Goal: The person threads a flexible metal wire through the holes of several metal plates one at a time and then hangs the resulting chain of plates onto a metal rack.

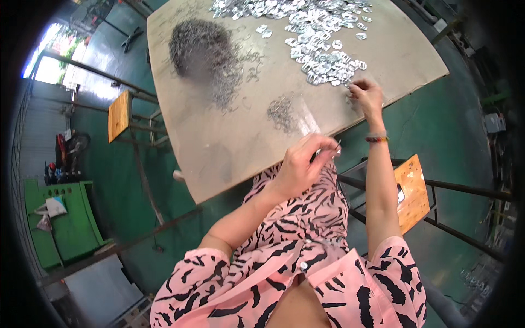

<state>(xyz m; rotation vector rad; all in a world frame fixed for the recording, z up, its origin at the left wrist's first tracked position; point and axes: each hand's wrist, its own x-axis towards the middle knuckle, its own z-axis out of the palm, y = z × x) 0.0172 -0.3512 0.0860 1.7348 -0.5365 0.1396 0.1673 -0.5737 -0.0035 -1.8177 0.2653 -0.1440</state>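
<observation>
Over the table's near edge, my left hand is closed with thumb and fingertips together on a small thin metal piece, too small to make out its kind. My right hand reaches to the near end of a spread of shiny flat metal pieces with holes. Its fingers are bent together, slightly blurred, and what they hold cannot be made out. Left of the hands lies a small heap of bent wire pieces. Beside that heap, a pale clear strip runs to the table edge.
A large dark mound of wire pieces covers the table's far left, with loose ones around it. The tan tabletop ends just before my lap. Wooden stools stand at both sides. A green bench is at the left.
</observation>
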